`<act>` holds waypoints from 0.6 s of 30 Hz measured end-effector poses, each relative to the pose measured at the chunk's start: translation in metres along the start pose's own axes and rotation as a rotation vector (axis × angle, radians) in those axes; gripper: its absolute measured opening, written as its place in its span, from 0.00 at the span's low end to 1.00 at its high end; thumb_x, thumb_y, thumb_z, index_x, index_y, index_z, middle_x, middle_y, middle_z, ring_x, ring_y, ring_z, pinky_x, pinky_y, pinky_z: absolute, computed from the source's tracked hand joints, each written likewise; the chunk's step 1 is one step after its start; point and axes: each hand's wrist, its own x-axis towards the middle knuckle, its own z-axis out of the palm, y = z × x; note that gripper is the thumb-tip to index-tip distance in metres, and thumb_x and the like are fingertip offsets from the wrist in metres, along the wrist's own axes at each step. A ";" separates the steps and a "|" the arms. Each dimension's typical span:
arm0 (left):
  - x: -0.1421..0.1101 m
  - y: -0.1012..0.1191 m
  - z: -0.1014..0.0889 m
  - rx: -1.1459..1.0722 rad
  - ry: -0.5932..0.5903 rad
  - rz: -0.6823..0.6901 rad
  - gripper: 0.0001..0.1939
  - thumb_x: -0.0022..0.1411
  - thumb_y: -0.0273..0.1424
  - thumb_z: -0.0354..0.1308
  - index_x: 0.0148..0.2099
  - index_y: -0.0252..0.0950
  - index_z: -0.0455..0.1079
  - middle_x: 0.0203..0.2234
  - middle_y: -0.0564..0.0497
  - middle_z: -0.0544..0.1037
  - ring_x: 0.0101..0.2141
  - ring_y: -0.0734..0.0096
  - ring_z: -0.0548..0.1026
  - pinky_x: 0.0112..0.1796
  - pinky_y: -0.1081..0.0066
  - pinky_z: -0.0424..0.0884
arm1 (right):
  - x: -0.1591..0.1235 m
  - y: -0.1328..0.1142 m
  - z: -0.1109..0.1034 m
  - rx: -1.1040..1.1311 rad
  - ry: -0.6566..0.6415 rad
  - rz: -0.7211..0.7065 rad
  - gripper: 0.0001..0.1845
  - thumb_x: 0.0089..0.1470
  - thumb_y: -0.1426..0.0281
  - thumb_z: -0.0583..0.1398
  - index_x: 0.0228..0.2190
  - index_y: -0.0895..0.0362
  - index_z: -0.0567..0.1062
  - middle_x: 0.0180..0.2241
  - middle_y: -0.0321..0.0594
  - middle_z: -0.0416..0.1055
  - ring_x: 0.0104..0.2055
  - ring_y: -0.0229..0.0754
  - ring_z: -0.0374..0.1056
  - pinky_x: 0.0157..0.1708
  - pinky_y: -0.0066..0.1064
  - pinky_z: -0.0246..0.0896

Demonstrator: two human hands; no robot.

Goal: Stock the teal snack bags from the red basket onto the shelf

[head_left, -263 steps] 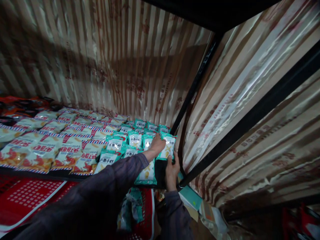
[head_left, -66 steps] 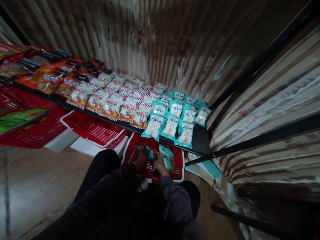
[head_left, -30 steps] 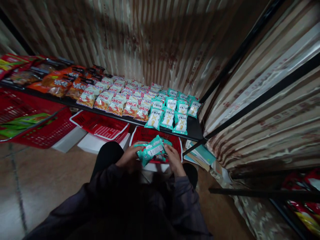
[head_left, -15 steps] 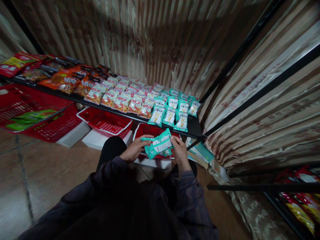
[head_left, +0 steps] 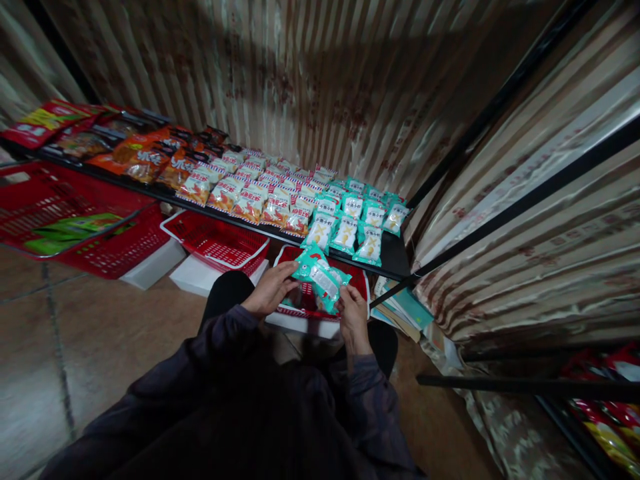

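Note:
A teal snack bag (head_left: 324, 279) with its printed back facing up is stretched between my two hands, above a red basket (head_left: 361, 280). My left hand (head_left: 273, 288) pinches the bag's upper left end. On the other side, my right hand (head_left: 353, 313) grips its lower right corner between thumb and fingers. Just beyond, on the black shelf (head_left: 395, 257), stand rows of matching teal-and-white snack bags (head_left: 345, 232). White-and-orange snack bags (head_left: 250, 200) fill the shelf to their left.
Orange snack bags (head_left: 145, 160) and red packages (head_left: 47, 125) lie farther left on the shelf. Below are another red basket (head_left: 220, 243) and a larger one (head_left: 100, 257) holding green packets. Black frame bars (head_left: 525, 197) cross at right, before striped curtains (head_left: 320, 80).
The teal bag has turned clockwise, its left end rising and its right end dropping. My left hand has moved up slightly and my right hand down, both still on it.

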 end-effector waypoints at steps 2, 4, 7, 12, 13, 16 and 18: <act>0.001 -0.004 0.001 -0.061 -0.011 -0.032 0.17 0.45 0.39 0.70 0.36 0.36 0.73 0.37 0.49 0.78 0.40 0.67 0.75 0.45 0.67 0.70 | -0.007 0.004 0.002 0.058 0.024 0.021 0.22 0.30 0.58 0.70 0.26 0.56 0.72 0.22 0.29 0.69 0.22 0.31 0.63 0.23 0.24 0.61; 0.002 -0.006 0.003 -0.102 0.005 -0.040 0.18 0.44 0.38 0.71 0.35 0.35 0.73 0.37 0.50 0.77 0.41 0.69 0.74 0.47 0.68 0.69 | -0.014 0.009 0.005 0.109 0.025 0.049 0.22 0.29 0.58 0.71 0.25 0.56 0.71 0.24 0.30 0.70 0.24 0.32 0.65 0.25 0.24 0.64; 0.005 -0.008 0.008 -0.091 0.086 -0.047 0.15 0.47 0.38 0.69 0.33 0.36 0.71 0.33 0.51 0.77 0.38 0.70 0.74 0.45 0.69 0.69 | -0.025 0.016 0.008 0.138 -0.019 0.073 0.21 0.30 0.59 0.71 0.22 0.55 0.69 0.24 0.29 0.69 0.26 0.32 0.66 0.28 0.25 0.67; 0.011 -0.006 0.013 -0.036 0.153 -0.051 0.14 0.51 0.40 0.65 0.35 0.35 0.71 0.32 0.50 0.77 0.34 0.70 0.75 0.38 0.72 0.68 | -0.037 0.027 0.008 0.092 -0.080 0.084 0.21 0.34 0.60 0.71 0.19 0.55 0.65 0.19 0.27 0.64 0.23 0.31 0.64 0.28 0.26 0.67; 0.012 -0.006 0.014 -0.037 0.152 -0.045 0.14 0.52 0.40 0.65 0.35 0.35 0.71 0.31 0.50 0.77 0.33 0.71 0.74 0.37 0.73 0.68 | -0.039 0.029 0.008 0.085 -0.079 0.092 0.21 0.34 0.60 0.71 0.19 0.55 0.65 0.19 0.27 0.63 0.23 0.31 0.64 0.27 0.25 0.67; 0.015 -0.009 0.017 -0.047 0.180 -0.019 0.13 0.50 0.39 0.65 0.32 0.35 0.70 0.25 0.53 0.74 0.28 0.74 0.72 0.33 0.74 0.67 | -0.047 0.034 0.008 0.096 -0.061 0.113 0.21 0.33 0.60 0.71 0.21 0.55 0.67 0.19 0.27 0.65 0.23 0.31 0.66 0.27 0.24 0.67; 0.018 -0.012 0.019 -0.048 0.199 0.006 0.14 0.49 0.39 0.65 0.31 0.35 0.69 0.22 0.55 0.72 0.23 0.77 0.68 0.29 0.75 0.65 | -0.053 0.037 0.009 0.115 -0.057 0.128 0.20 0.34 0.60 0.71 0.24 0.56 0.69 0.21 0.28 0.68 0.24 0.32 0.68 0.27 0.25 0.68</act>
